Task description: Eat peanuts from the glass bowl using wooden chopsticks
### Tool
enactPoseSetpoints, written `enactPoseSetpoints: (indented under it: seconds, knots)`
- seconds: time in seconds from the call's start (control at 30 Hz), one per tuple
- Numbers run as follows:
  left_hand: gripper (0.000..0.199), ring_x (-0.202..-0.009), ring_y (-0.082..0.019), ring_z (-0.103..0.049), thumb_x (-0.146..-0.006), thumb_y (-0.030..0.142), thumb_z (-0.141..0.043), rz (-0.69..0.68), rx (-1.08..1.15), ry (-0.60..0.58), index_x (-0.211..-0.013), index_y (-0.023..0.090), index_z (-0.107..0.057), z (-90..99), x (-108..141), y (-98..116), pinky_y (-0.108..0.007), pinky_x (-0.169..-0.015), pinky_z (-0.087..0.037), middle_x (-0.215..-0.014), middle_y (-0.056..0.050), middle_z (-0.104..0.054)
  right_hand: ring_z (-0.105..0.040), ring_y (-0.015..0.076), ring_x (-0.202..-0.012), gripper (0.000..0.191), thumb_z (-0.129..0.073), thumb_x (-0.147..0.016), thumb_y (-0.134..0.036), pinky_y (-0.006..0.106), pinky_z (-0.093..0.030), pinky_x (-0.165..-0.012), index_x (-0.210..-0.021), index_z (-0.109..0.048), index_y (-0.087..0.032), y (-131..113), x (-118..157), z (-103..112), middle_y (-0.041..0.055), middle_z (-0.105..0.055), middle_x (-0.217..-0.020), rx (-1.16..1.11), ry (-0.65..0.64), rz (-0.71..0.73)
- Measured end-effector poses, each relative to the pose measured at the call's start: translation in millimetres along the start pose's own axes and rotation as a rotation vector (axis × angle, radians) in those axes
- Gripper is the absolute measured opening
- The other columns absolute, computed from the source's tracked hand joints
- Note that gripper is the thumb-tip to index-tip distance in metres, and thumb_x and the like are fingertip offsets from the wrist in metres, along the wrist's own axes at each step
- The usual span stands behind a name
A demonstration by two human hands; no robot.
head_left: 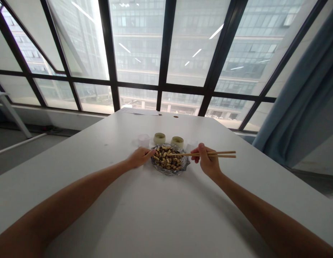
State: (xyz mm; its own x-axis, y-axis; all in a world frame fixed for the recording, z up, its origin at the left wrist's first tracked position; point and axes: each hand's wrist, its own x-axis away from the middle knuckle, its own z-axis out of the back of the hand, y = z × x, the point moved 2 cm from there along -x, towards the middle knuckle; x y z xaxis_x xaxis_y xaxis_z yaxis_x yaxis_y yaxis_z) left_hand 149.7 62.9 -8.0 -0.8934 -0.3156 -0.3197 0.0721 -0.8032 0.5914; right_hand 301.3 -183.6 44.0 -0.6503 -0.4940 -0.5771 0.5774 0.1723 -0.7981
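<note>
A clear glass bowl (169, 172) with a jagged rim stands on the white table, filled with mixed nuts and seeds (168, 157). My left hand (139, 157) rests at the bowl's left side, its thumb on the rim and its fingers closed against the edge. Wooden chopsticks (223, 154) are held in my right hand (208, 160), right of the bowl, with their tips among the nuts. Just behind the bowl are two small yellow-green cups (159, 138). A clear plastic cup (143, 140) stands beyond my left hand, and another (192, 145) is near my right hand.
The white table (155, 215) stretches towards large windows with dark frames. White paper (139, 111) and small brown round spots (176, 116) are at its far end. A blue curtain (298, 89) hangs at the right, and a white table leg (15, 114) shows at the left.
</note>
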Motion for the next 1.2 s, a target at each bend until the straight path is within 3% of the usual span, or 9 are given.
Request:
enactPoseSetpoints:
  seconds: [0.13,0.37,0.67,0.9,1.2]
  knots:
    - [0.059,-0.052,-0.009,-0.027,-0.089,0.067,-0.029,-0.014,-0.016,0.004,-0.053,0.019,-0.028,0.3,0.1,1.6,-0.025,-0.051,-0.020,-0.052,0.004,-0.026,-0.050,0.0120,-0.038,0.064,-0.047,-0.086,-0.072,0.023,-0.039,-0.037,-0.060,-0.066,-0.017,-0.3,-7.9,12.2,0.0034,-0.058,-0.044,0.079,0.110,0.012]
    - [0.059,-0.052,-0.009,-0.028,-0.089,0.067,-0.026,-0.014,-0.034,-0.008,-0.053,0.020,-0.027,1.5,0.5,4.8,-0.025,-0.051,-0.020,-0.052,0.004,-0.026,-0.052,0.0124,-0.039,0.060,-0.047,-0.089,-0.068,0.023,-0.040,-0.037,-0.066,-0.068,-0.017,6.5,-8.5,10.1,0.0026,-0.060,-0.048,0.207,-0.023,0.025]
    - [0.060,-0.051,-0.009,-0.029,-0.089,0.067,-0.025,-0.016,-0.044,-0.005,-0.053,0.019,-0.029,0.9,0.2,2.1,-0.025,-0.051,-0.021,-0.050,0.004,-0.027,-0.051,0.0110,-0.034,0.064,-0.051,-0.081,-0.076,0.021,-0.040,-0.032,-0.062,-0.065,-0.016,-6.1,-12.1,10.3,0.0031,-0.059,-0.044,0.069,0.100,-0.082]
    - [0.061,-0.051,-0.010,-0.030,-0.088,0.068,-0.025,-0.020,-0.038,-0.008,-0.052,0.019,-0.031,1.2,0.5,3.3,-0.025,-0.051,-0.021,-0.049,0.003,-0.027,-0.058,0.0131,-0.038,0.060,-0.066,-0.070,-0.074,0.023,-0.050,-0.038,-0.066,-0.070,-0.013,4.0,-20.0,9.9,0.0054,-0.065,-0.050,-0.010,-0.029,-0.203]
    - [0.059,-0.051,-0.010,-0.031,-0.090,0.065,-0.025,-0.020,-0.068,-0.005,-0.053,0.019,-0.030,1.2,0.1,1.6,-0.025,-0.052,-0.021,-0.049,0.003,-0.029,-0.059,0.0128,-0.039,0.055,-0.075,-0.065,-0.067,0.021,-0.050,-0.037,-0.065,-0.073,-0.012,-0.9,-26.4,17.8,0.0072,-0.067,-0.051,0.017,-0.109,-0.250]
